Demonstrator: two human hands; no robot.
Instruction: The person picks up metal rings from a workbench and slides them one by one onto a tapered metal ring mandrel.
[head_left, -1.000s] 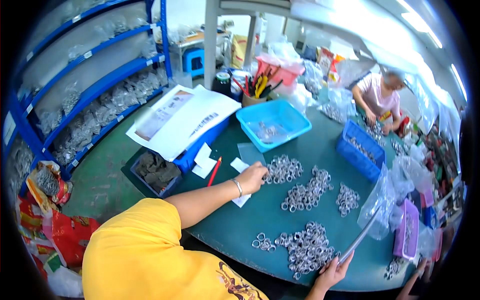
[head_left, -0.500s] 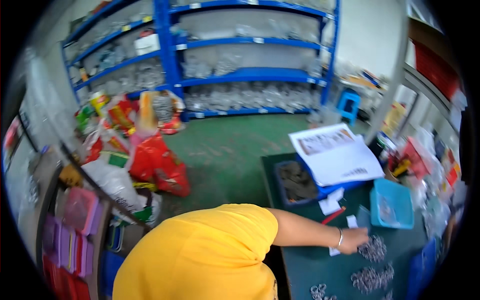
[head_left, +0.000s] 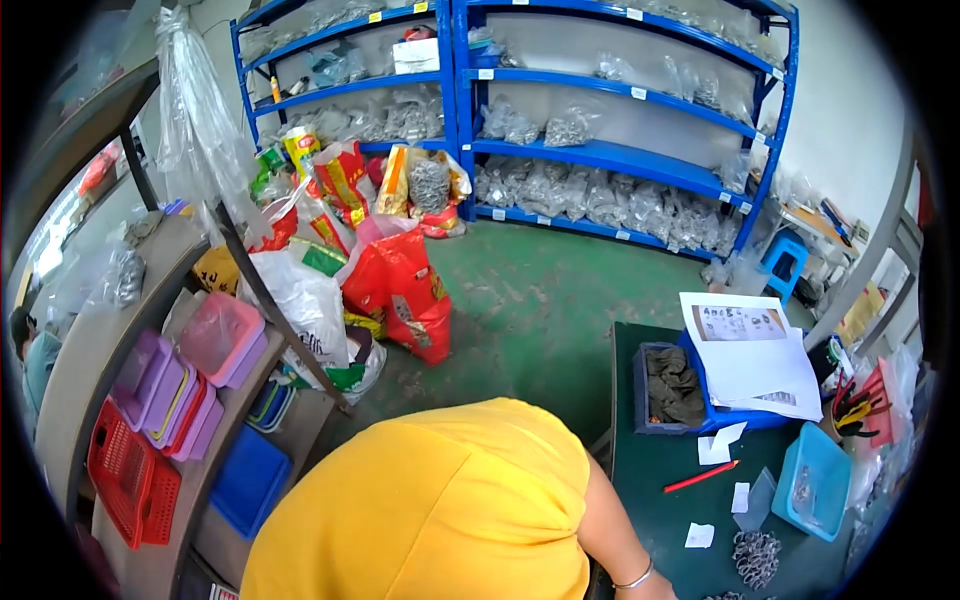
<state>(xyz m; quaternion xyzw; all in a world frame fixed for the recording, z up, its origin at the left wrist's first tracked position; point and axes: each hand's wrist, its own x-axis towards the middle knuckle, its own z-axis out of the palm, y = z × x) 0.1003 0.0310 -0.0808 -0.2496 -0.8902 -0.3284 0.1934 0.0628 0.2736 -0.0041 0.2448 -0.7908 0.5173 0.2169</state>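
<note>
The left hand [head_left: 648, 588] is at the lower edge, its fingers cut off, so I cannot tell their state; the right hand is out of view. Rings [head_left: 757, 558] lie on the counter [head_left: 645, 460], near the basin [head_left: 812, 482]. They are heaped but loose, seemingly partway handled; what is left I cannot judge.
</note>
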